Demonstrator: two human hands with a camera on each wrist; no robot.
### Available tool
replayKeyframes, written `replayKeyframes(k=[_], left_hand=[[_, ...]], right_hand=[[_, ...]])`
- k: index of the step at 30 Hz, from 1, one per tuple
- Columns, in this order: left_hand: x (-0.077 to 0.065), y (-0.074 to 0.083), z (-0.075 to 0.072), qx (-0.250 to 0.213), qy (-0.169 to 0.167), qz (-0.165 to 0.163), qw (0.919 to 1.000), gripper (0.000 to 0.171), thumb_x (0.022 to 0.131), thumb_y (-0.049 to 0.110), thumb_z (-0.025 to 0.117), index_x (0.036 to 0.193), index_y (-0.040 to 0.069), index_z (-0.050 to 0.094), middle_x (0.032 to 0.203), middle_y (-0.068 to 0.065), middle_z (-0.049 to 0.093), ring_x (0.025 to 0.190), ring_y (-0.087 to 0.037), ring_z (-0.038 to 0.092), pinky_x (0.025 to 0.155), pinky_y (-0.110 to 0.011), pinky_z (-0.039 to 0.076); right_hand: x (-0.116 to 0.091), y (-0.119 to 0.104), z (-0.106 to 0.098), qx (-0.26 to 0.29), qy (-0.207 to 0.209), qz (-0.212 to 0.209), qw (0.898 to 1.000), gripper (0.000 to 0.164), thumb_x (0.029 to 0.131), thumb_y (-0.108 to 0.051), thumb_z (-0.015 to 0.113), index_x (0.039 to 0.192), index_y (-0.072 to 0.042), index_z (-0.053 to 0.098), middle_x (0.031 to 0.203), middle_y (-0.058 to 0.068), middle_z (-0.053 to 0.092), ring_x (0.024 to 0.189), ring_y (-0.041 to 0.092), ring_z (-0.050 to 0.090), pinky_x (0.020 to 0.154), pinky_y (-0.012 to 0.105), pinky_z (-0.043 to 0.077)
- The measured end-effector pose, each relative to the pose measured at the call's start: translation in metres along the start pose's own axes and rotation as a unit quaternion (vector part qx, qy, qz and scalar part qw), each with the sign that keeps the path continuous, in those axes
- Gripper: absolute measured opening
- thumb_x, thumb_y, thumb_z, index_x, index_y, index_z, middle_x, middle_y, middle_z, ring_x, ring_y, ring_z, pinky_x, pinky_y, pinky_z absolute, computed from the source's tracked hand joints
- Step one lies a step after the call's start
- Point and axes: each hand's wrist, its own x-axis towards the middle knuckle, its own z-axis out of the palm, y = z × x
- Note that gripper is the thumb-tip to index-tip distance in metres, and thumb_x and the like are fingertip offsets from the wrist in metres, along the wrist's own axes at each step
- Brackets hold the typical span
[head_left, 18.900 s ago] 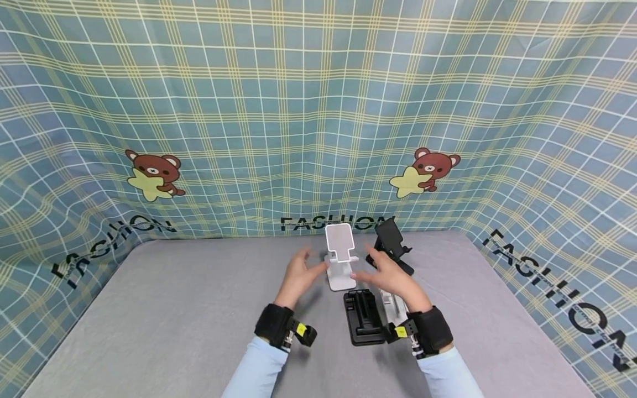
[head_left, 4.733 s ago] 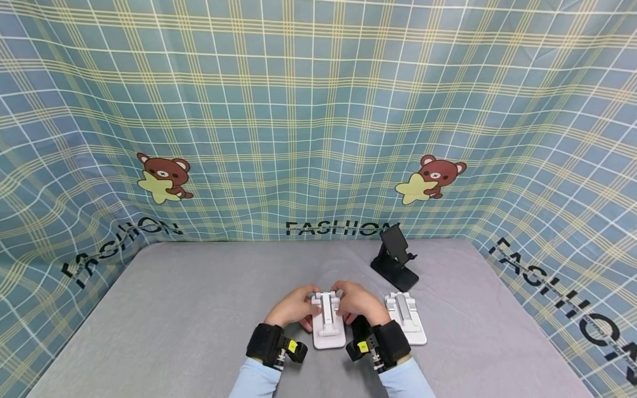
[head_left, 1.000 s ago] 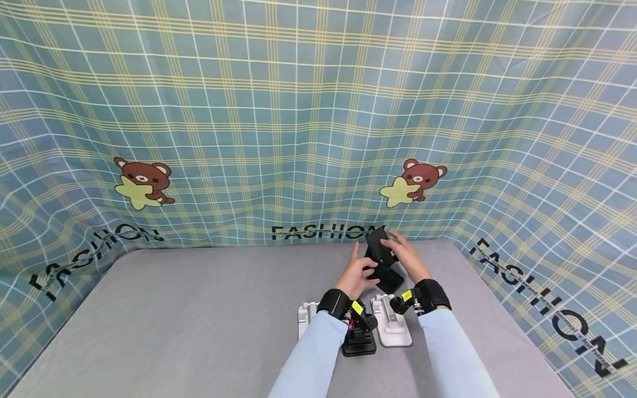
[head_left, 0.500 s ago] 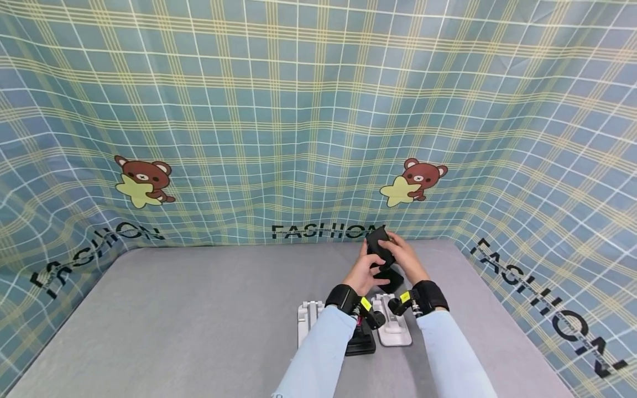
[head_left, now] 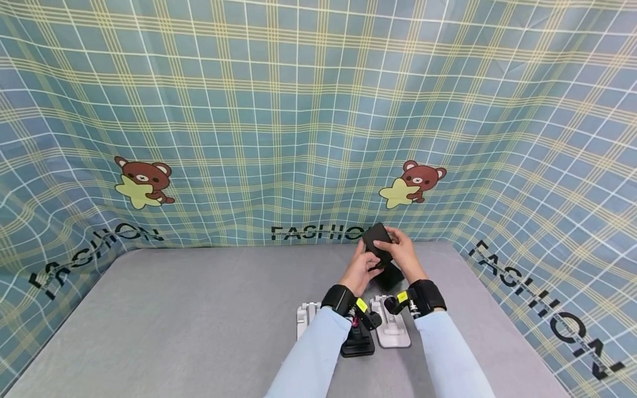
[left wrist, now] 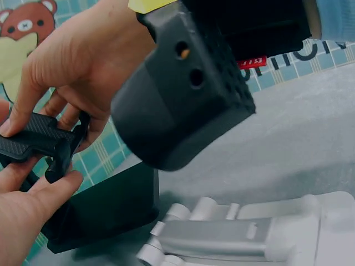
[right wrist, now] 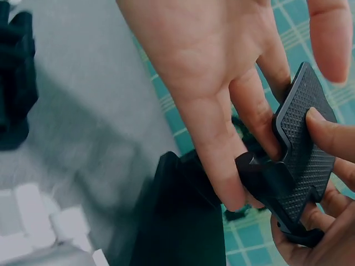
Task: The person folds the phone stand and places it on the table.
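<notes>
A black phone stand [head_left: 376,243] stands at the back right, its padded plate tilted and its base [head_left: 390,278] on the cloth. Both hands hold it. The left hand [head_left: 357,275] grips the stand from the left; in the right wrist view this hand [right wrist: 205,66] has its fingers around the hinge and bracket. From the right, the right hand [head_left: 405,257] pinches the plate; the right wrist view shows its thumb on the textured pad [right wrist: 310,149]. In the left wrist view, fingers of both hands surround the plate [left wrist: 36,133], and the base [left wrist: 111,208] slants below. Part of the hinge is hidden.
In front lie three folded phone stands in a row: a white one [head_left: 304,318] partly covered by the left sleeve, a black one [head_left: 358,344], and another white one [head_left: 393,331]. A plaid curtain [head_left: 249,138] rises behind the grey cloth-covered table [head_left: 199,309].
Earlier an upright white phone stand stood centrally; later, folded, it lay between both hands. Both hands have since moved to the black stand, taken hold of it, and its plate has shifted slightly.
</notes>
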Motion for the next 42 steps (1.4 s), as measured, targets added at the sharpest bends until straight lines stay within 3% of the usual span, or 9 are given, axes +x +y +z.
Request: replayKeyframes(k=[6, 10, 13, 19, 27, 30, 33, 42], left_hand=[[-0.007, 0.021, -0.004, 0.045, 0.003, 0.062, 0.9971, 0.068, 0.089, 0.000, 0.046, 0.150, 0.025, 0.028, 0.130, -0.022, 0.053, 0.116, -0.036, 0.055, 0.098, -0.048, 0.047], [-0.016, 0.034, -0.012, 0.102, 0.000, 0.124, 0.9870, 0.057, 0.093, 0.000, 0.049, 0.145, 0.021, 0.038, 0.120, -0.018, 0.060, 0.104, -0.029, 0.063, 0.083, -0.040, 0.055], [-0.026, 0.045, -0.017, 0.134, 0.009, 0.148, 0.9798, 0.055, 0.095, 0.003, 0.052, 0.145, 0.019, 0.038, 0.121, -0.017, 0.060, 0.102, -0.027, 0.064, 0.076, -0.037, 0.057], [-0.054, 0.071, -0.025, 0.181, 0.041, 0.130, 0.9739, 0.061, 0.096, 0.006, 0.053, 0.149, 0.024, 0.030, 0.131, -0.018, 0.055, 0.107, -0.030, 0.060, 0.072, -0.036, 0.056], [-0.097, 0.094, -0.039, 0.225, 0.020, 0.140, 0.9640, 0.061, 0.096, 0.007, 0.053, 0.150, 0.022, 0.028, 0.132, -0.017, 0.053, 0.112, -0.028, 0.058, 0.068, -0.032, 0.055], [-0.111, 0.098, -0.043, 0.230, 0.012, 0.134, 0.9638, 0.063, 0.096, 0.007, 0.053, 0.151, 0.019, 0.024, 0.138, -0.017, 0.049, 0.121, -0.029, 0.053, 0.077, -0.032, 0.053], [-0.119, 0.098, -0.050, 0.232, 0.004, 0.130, 0.9638, 0.064, 0.096, 0.008, 0.053, 0.151, 0.019, 0.023, 0.140, -0.016, 0.047, 0.125, -0.030, 0.049, 0.085, -0.032, 0.050], [-0.125, 0.090, -0.071, 0.232, -0.007, 0.123, 0.9649, 0.060, 0.097, 0.009, 0.052, 0.150, 0.024, 0.027, 0.142, -0.012, 0.046, 0.126, -0.026, 0.049, 0.092, -0.028, 0.045]], right_hand=[[-0.008, -0.028, 0.009, 0.010, 0.015, 0.001, 1.000, 0.058, 0.089, -0.022, 0.068, 0.141, -0.013, 0.044, 0.126, 0.019, 0.053, 0.109, 0.030, 0.053, 0.088, 0.035, 0.045], [-0.020, -0.049, 0.017, 0.022, 0.008, -0.019, 1.000, 0.052, 0.091, -0.018, 0.065, 0.139, -0.012, 0.046, 0.125, 0.018, 0.055, 0.099, 0.024, 0.057, 0.079, 0.030, 0.048], [-0.030, -0.063, 0.025, 0.034, 0.000, -0.045, 0.998, 0.049, 0.091, -0.013, 0.062, 0.138, -0.008, 0.047, 0.123, 0.019, 0.056, 0.090, 0.017, 0.058, 0.073, 0.026, 0.049], [-0.049, -0.079, 0.045, 0.072, -0.004, -0.063, 0.995, 0.045, 0.090, -0.005, 0.060, 0.134, -0.006, 0.049, 0.114, 0.018, 0.058, 0.082, 0.009, 0.058, 0.071, 0.023, 0.050], [-0.082, -0.090, 0.068, 0.140, -0.007, -0.062, 0.988, 0.043, 0.090, -0.002, 0.061, 0.131, -0.009, 0.052, 0.108, 0.010, 0.059, 0.086, 0.008, 0.060, 0.072, 0.022, 0.050], [-0.093, -0.092, 0.075, 0.155, -0.007, -0.054, 0.986, 0.044, 0.089, -0.001, 0.061, 0.131, -0.009, 0.053, 0.106, 0.009, 0.059, 0.086, 0.010, 0.060, 0.072, 0.023, 0.051], [-0.100, -0.091, 0.081, 0.165, -0.003, -0.050, 0.985, 0.044, 0.088, 0.000, 0.062, 0.131, -0.008, 0.053, 0.106, 0.011, 0.059, 0.086, 0.010, 0.060, 0.072, 0.023, 0.052], [-0.106, -0.085, 0.097, 0.206, -0.016, -0.063, 0.976, 0.056, 0.084, 0.008, 0.062, 0.135, -0.011, 0.050, 0.103, 0.012, 0.064, 0.084, 0.011, 0.064, 0.070, 0.025, 0.053]])
